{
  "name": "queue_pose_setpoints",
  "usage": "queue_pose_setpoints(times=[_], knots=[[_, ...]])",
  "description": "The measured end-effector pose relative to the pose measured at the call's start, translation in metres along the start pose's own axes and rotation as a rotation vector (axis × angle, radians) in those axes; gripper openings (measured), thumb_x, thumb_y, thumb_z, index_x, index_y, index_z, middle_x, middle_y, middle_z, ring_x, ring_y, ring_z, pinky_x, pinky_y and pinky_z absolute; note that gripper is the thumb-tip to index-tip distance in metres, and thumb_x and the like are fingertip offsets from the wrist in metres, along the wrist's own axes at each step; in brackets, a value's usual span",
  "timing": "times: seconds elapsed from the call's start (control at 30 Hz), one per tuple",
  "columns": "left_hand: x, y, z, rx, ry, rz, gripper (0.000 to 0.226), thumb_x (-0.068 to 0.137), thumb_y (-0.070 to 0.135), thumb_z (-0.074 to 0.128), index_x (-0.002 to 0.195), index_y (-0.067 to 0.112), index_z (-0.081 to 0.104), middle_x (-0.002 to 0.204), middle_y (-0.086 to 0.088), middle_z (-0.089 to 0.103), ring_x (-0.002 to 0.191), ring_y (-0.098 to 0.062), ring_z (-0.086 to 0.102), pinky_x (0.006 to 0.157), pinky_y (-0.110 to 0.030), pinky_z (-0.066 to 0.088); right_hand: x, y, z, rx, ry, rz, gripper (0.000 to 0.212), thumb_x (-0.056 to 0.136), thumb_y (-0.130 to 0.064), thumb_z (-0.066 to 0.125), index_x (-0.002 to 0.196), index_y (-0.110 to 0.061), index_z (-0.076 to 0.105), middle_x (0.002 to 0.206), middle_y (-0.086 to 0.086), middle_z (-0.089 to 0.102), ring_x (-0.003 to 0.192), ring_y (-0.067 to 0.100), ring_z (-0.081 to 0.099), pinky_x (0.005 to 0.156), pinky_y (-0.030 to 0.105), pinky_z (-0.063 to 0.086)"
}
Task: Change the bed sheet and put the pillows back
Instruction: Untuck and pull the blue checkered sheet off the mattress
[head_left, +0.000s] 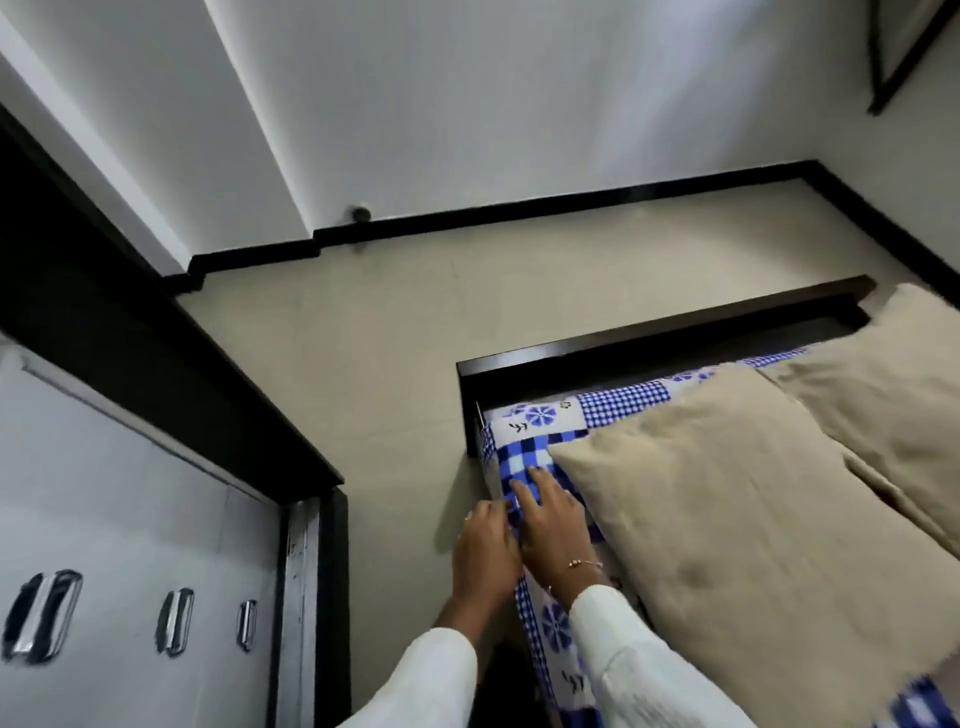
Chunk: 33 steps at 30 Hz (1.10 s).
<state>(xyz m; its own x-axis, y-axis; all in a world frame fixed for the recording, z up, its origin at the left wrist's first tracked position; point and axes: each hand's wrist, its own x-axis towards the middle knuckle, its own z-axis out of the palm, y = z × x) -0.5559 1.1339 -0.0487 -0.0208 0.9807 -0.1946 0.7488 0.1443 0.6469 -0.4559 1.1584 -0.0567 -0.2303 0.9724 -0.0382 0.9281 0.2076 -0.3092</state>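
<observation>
A blue and white patchwork bed sheet (540, 415) with checks and flowers covers the bed at the right. Two beige pillows lie on it: a near pillow (737, 519) and a far pillow (893, 384) by the dark headboard (649, 338). My left hand (485, 551) grips the sheet's edge at the left side of the mattress, fingers curled around the fabric. My right hand (550, 514) lies flat on the checked sheet just beside the left hand, fingers straight, pressing near the corner of the near pillow. Both arms wear white sleeves.
A beige floor (395, 364) strip runs between the bed and a white wardrobe (130, 519) with metal handles and a dark frame on the left. Black skirting lines the white walls. A dark framed object hangs at the top right.
</observation>
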Motion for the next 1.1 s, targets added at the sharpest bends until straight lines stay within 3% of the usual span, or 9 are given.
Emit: queue_pose_setpoints(times=[0.1,0.3,0.4,0.5,0.73,0.87,0.97,1.03,1.1], knots=[[0.055,-0.014,0.010,-0.043,0.017,-0.065,0.028,0.093,0.011,0.044,0.118,0.006,0.058,0.116,-0.014,0.058,0.107,-0.032,0.054,0.090,-0.037,0.041,0.055,0.018,0.023,-0.087,-0.023,-0.089,0.075,0.035,-0.018,0.088,0.101,-0.019,0.054,0.102,0.013,0.069,0.093,0.028,0.068,0.061,0.035,0.056],[0.120,-0.042,0.026,-0.151,0.018,-0.203,0.058,0.084,0.044,0.029,0.121,0.008,0.057,0.119,-0.013,0.058,0.111,-0.029,0.052,0.094,-0.034,0.037,0.137,0.038,0.064,-0.300,-0.161,-0.174,0.054,0.036,-0.038,0.087,0.088,-0.028,0.074,0.106,0.005,0.070,0.100,0.030,0.066,0.068,0.054,0.053],[0.137,-0.059,0.038,-0.155,-0.008,-0.214,0.042,0.096,0.032,0.036,0.126,0.007,0.052,0.124,-0.012,0.056,0.114,-0.028,0.050,0.095,-0.032,0.037,0.153,0.049,0.080,-0.326,-0.211,-0.170,0.051,0.054,-0.053,0.065,0.099,-0.031,0.072,0.112,0.003,0.068,0.107,0.031,0.063,0.078,0.062,0.047],[0.147,-0.074,0.050,-0.148,-0.036,-0.222,0.041,0.098,0.026,0.039,0.134,0.007,0.045,0.130,-0.012,0.053,0.119,-0.028,0.048,0.099,-0.033,0.036,0.154,0.054,0.092,-0.253,-0.144,-0.172,0.046,0.069,-0.044,0.038,0.097,-0.031,0.072,0.109,-0.002,0.069,0.104,0.025,0.064,0.090,0.056,0.044],[0.145,-0.074,0.065,-0.195,-0.151,-0.181,0.081,0.079,0.063,0.019,0.144,0.016,0.033,0.144,-0.002,0.041,0.130,-0.020,0.041,0.106,-0.029,0.031,0.161,0.063,0.095,0.095,0.224,-0.172,0.028,0.072,-0.020,0.046,0.080,-0.010,0.071,0.082,0.004,0.073,0.082,0.018,0.071,0.089,0.030,0.034],[0.145,-0.069,0.069,-0.303,-0.177,-0.216,0.057,0.097,0.031,0.038,0.147,0.009,0.024,0.150,-0.003,0.031,0.135,-0.017,0.035,0.105,-0.017,0.024,0.157,0.068,0.097,-0.012,0.148,-0.193,0.042,0.080,-0.034,0.043,0.103,-0.010,0.069,0.104,0.004,0.071,0.101,0.020,0.066,0.093,0.031,0.031],[0.148,-0.068,0.075,-0.381,-0.050,-0.296,0.046,0.094,0.023,0.036,0.133,0.001,0.048,0.133,-0.012,0.052,0.120,-0.021,0.050,0.093,-0.013,0.031,0.161,0.068,0.099,-0.015,0.149,-0.239,0.037,0.078,-0.028,0.043,0.094,-0.017,0.075,0.100,-0.002,0.073,0.098,0.020,0.068,0.090,0.030,0.032],[0.150,-0.066,0.078,-0.273,0.064,-0.318,0.036,0.089,0.021,0.039,0.106,-0.002,0.062,0.108,-0.017,0.062,0.098,-0.032,0.059,0.079,-0.027,0.040,0.162,0.067,0.099,0.040,0.190,-0.233,0.032,0.076,-0.022,0.046,0.084,-0.015,0.076,0.092,-0.002,0.074,0.090,0.019,0.070,0.087,0.030,0.034],[0.153,-0.063,0.076,-0.160,0.138,-0.283,0.019,0.090,0.012,0.045,0.088,-0.002,0.058,0.093,-0.018,0.059,0.083,-0.036,0.057,0.068,-0.037,0.041,0.161,0.066,0.098,0.093,0.251,-0.222,0.030,0.078,-0.019,0.046,0.081,-0.013,0.076,0.089,0.001,0.074,0.087,0.019,0.071,0.088,0.031,0.035]])
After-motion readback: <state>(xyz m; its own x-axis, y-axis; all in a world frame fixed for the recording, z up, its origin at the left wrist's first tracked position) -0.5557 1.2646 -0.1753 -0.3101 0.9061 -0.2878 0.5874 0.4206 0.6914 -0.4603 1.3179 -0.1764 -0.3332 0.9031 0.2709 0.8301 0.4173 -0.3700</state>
